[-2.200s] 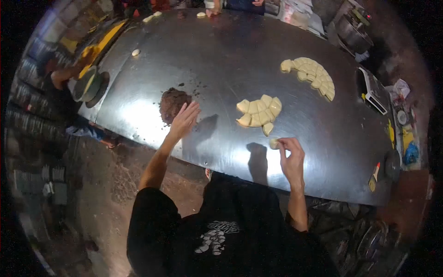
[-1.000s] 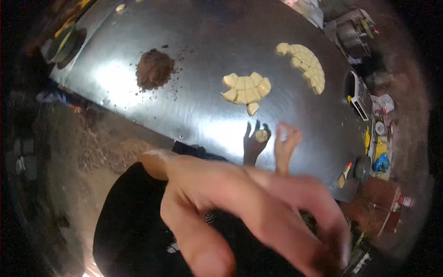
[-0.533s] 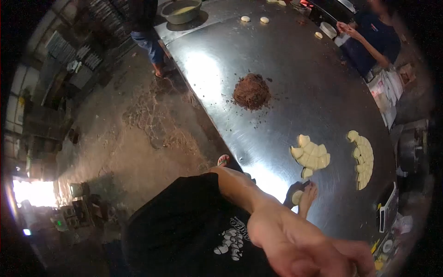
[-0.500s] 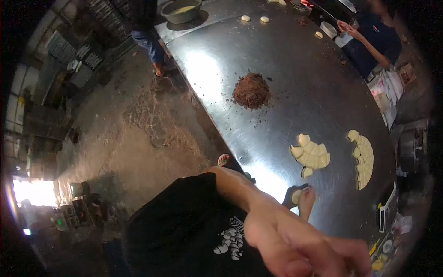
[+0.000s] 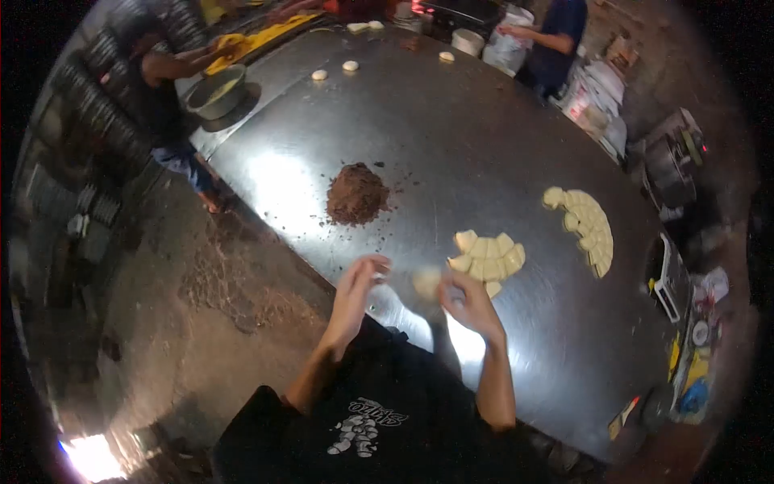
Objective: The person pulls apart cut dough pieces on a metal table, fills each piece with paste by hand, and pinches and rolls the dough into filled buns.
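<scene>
My right hand (image 5: 469,302) pinches a pale piece of dough (image 5: 427,282), blurred by motion, at its fingertips above the metal table (image 5: 451,129). To its left, my left hand (image 5: 360,289) is raised near the table's front edge with fingers bent; whether it holds anything is too blurred to tell. A cluster of dough pieces (image 5: 488,255) lies just beyond my right hand. Further right is a curved row of dough pieces (image 5: 588,226). The brown crumbly heap (image 5: 357,194) sits beyond my left hand, with crumbs scattered around it.
Round dough pieces (image 5: 350,66) lie on the far side. A person at the left stands by a grey basin (image 5: 218,95), hands on yellow cloth. Another person stands at the far right beside white bags (image 5: 592,105). A brush (image 5: 622,418) is near the right edge.
My left hand has dropped from close before the camera to beside my right hand. The view has swung round. The dough at my right hand is now between the two hands.
</scene>
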The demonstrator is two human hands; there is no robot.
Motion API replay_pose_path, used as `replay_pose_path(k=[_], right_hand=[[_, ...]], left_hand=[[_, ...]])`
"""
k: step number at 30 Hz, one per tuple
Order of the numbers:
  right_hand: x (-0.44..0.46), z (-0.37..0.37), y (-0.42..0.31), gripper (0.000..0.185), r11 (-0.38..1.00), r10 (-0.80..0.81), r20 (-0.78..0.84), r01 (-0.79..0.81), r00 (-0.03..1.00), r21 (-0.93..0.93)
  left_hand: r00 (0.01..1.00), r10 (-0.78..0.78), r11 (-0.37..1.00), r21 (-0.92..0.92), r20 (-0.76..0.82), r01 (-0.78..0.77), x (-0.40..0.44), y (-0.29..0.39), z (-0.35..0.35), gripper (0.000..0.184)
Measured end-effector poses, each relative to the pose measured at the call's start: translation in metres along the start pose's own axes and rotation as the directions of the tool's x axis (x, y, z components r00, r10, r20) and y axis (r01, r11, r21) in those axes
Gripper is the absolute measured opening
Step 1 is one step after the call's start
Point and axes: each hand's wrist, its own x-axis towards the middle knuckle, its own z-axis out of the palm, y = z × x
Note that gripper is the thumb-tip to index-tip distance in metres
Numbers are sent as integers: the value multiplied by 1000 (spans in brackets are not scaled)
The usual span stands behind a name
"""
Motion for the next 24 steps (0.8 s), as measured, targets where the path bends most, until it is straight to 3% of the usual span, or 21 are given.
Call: replay_pose_path(k=[1,2,3,4,6,8,9,10,11,12,14,15,17,19,20,21,23,24], right_hand=[[19,17,-9,42,924,44,-109,1,993,383],[37,28,-37,40,857,5,-140,68,990,510],[43,33,-61,39,769,-32,-184,141,982,623],[39,37,-72,39,765,-10,-217,147,976,627],[33,40,-82,35,960,-242,-180,262,953,96],[13,47,-66,33,969,-226,-149,238,963,71],[1,49,-56,31,973,-224,-86,228,971,43],[-10,50,-48,31,975,-215,-97,220,972,40],[-23,50,-39,28,988,-119,-110,129,987,85],[-36,49,-31,25,991,-23,-118,38,993,130],[-57,43,-18,27,986,59,-143,-35,988,163],[-67,41,-11,28,975,132,-158,-99,978,200],[-84,38,9,27,969,174,-222,-127,960,210],[-92,30,20,23,946,258,-318,-172,912,273],[-93,27,28,23,951,232,-284,-156,930,266],[-93,27,42,23,943,277,-330,-190,902,273],[-86,27,62,27,930,345,-384,-258,856,261],[-77,32,67,27,937,324,-360,-244,875,249]], left_hand=[[977,-60,997,-67,-205,47,9,-25,-8,29],[909,-132,987,-135,-396,85,15,-47,-12,31],[918,-154,985,-128,-366,115,17,-62,-13,31],[927,-139,990,-37,-348,135,23,-73,-14,30],[945,-131,985,71,-299,159,41,-103,-18,30],[994,110,992,64,-29,-108,59,-141,-11,34],[995,103,993,61,-12,-102,71,-145,3,34],[997,43,976,211,57,-54,89,-148,20,36],[993,-28,933,359,114,-15,103,-152,36,38],[992,-34,934,357,122,-12,117,-163,51,38],[965,56,780,592,257,-204,141,-190,75,39],[965,57,781,591,255,-202,143,-192,84,39],[949,112,549,778,295,-306,149,-193,99,31],[932,162,481,799,323,-361,137,-196,99,33],[909,197,408,812,368,-418,128,-198,92,36],[921,213,397,832,327,-388,118,-193,84,36],[956,4,689,692,295,-216,93,-176,75,37],[965,21,685,699,262,-205,81,-159,71,37]])
